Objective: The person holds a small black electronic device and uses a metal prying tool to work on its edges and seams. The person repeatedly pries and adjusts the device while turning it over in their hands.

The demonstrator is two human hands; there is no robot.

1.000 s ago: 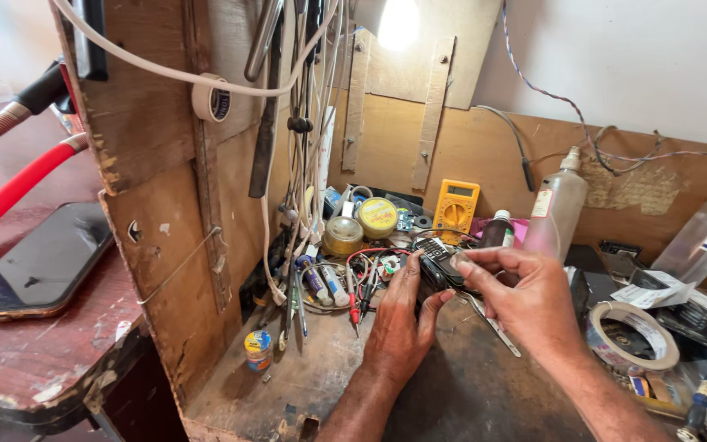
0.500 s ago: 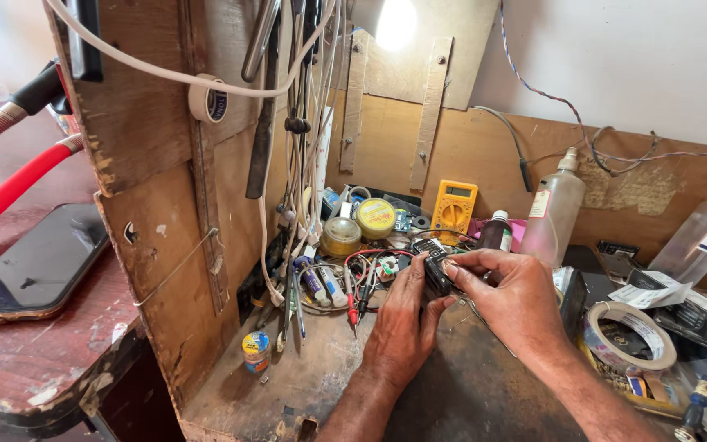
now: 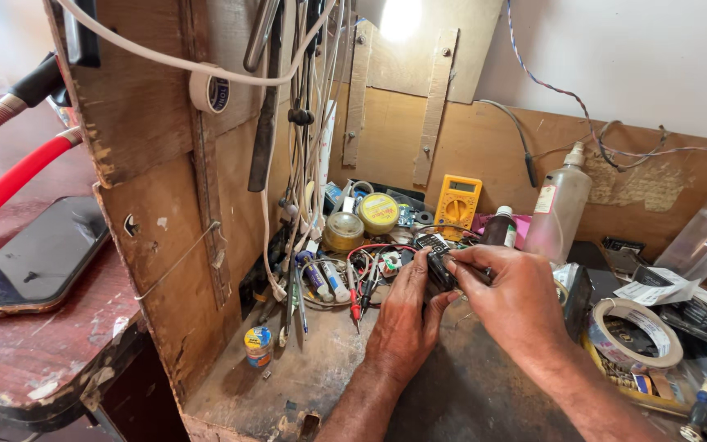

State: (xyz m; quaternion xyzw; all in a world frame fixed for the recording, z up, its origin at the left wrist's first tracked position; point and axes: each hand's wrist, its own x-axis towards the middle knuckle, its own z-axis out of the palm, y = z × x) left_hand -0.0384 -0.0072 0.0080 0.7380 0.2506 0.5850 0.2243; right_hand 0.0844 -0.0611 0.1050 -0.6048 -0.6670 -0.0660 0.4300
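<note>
Both my hands meet over the middle of a cluttered wooden workbench. My left hand grips a small black device from the left side. My right hand covers the device from the right, its fingertips pinching along the top edge. Most of the device is hidden between my fingers. Red and black probe leads lie just left of my left hand.
A yellow multimeter, round tins and plastic bottles stand behind my hands. A tape roll lies at right. Cables and tools hang on the wooden panel at left. A phone rests on the red table.
My hands have stayed together on the small black device, with only slight finger shifts. The view has drifted a little.
</note>
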